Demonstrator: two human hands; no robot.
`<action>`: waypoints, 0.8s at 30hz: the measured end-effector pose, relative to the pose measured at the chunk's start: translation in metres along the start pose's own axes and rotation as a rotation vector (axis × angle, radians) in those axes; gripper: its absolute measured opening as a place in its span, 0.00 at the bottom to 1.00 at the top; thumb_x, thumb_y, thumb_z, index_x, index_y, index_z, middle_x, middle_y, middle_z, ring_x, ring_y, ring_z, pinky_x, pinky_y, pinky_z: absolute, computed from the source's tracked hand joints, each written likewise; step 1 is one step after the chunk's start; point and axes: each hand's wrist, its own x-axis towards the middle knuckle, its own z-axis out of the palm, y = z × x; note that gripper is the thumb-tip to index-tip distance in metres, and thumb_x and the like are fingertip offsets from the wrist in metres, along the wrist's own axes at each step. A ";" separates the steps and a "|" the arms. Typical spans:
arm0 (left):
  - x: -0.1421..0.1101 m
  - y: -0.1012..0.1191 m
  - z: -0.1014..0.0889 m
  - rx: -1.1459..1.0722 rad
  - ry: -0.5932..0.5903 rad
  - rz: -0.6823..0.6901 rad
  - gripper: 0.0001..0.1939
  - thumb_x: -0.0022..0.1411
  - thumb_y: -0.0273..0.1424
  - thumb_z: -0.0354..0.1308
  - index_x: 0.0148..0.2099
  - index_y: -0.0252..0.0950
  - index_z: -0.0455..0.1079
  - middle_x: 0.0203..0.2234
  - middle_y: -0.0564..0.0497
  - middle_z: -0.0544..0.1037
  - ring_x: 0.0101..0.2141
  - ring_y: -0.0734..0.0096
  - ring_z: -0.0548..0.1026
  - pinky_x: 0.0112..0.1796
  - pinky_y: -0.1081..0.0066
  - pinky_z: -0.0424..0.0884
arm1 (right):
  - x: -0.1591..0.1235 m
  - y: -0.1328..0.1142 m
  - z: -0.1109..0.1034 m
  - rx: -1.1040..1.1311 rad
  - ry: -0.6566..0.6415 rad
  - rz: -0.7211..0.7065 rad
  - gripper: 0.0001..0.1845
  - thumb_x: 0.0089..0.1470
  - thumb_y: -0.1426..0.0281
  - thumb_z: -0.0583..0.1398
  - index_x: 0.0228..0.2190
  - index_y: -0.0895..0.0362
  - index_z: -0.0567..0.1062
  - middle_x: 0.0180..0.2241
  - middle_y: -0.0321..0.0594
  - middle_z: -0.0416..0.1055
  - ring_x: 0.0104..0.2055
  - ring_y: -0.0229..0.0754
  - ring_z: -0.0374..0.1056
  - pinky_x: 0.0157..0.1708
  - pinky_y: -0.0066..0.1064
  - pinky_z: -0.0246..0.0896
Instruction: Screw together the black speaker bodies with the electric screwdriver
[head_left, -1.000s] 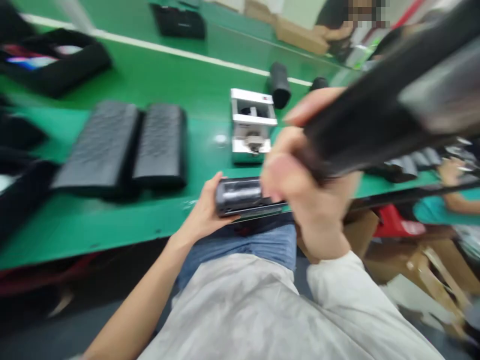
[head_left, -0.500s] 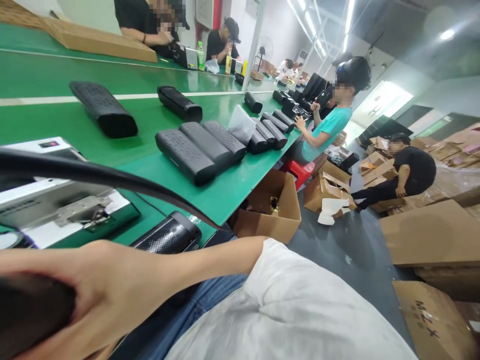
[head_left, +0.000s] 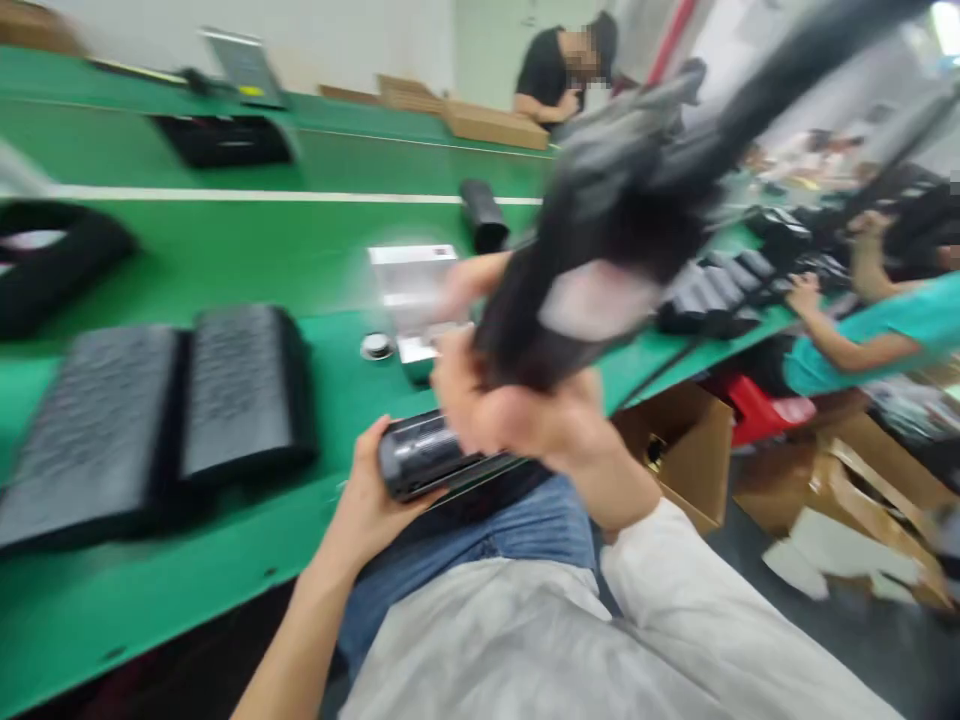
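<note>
The left hand (head_left: pixel 367 490) curls its fingers around a black cylindrical speaker (head_left: pixel 420 455), long axis crosswise just above the jeans (head_left: pixel 480 570). The right hand's (head_left: pixel 525 415) fingers seem wrapped around a blurred dark rod (head_left: pixel 607 210) slanting up-right.

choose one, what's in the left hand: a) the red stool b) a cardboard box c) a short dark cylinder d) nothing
C: the left hand curls around a short dark cylinder, its fingers and thumb against the cylinder's side.
</note>
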 end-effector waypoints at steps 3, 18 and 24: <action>-0.002 0.004 0.003 0.017 -0.014 -0.017 0.62 0.62 0.42 0.83 0.85 0.47 0.49 0.77 0.35 0.67 0.76 0.35 0.72 0.75 0.36 0.72 | 0.039 0.004 -0.020 0.014 0.090 -0.224 0.19 0.66 0.67 0.74 0.52 0.42 0.75 0.26 0.22 0.69 0.19 0.37 0.62 0.21 0.33 0.64; -0.002 0.015 0.004 -0.047 -0.044 -0.002 0.71 0.59 0.32 0.86 0.88 0.56 0.40 0.78 0.37 0.65 0.77 0.37 0.71 0.76 0.39 0.72 | 0.170 0.146 -0.077 -0.493 0.322 -0.474 0.28 0.71 0.37 0.67 0.49 0.45 0.67 0.31 0.24 0.69 0.22 0.32 0.62 0.24 0.31 0.67; 0.000 0.016 0.005 -0.039 -0.043 0.029 0.72 0.60 0.34 0.86 0.88 0.54 0.38 0.78 0.35 0.63 0.77 0.35 0.69 0.76 0.36 0.70 | 0.159 0.125 -0.073 -0.433 0.361 -0.192 0.36 0.50 0.37 0.74 0.42 0.42 0.63 0.27 0.17 0.67 0.19 0.32 0.54 0.19 0.34 0.57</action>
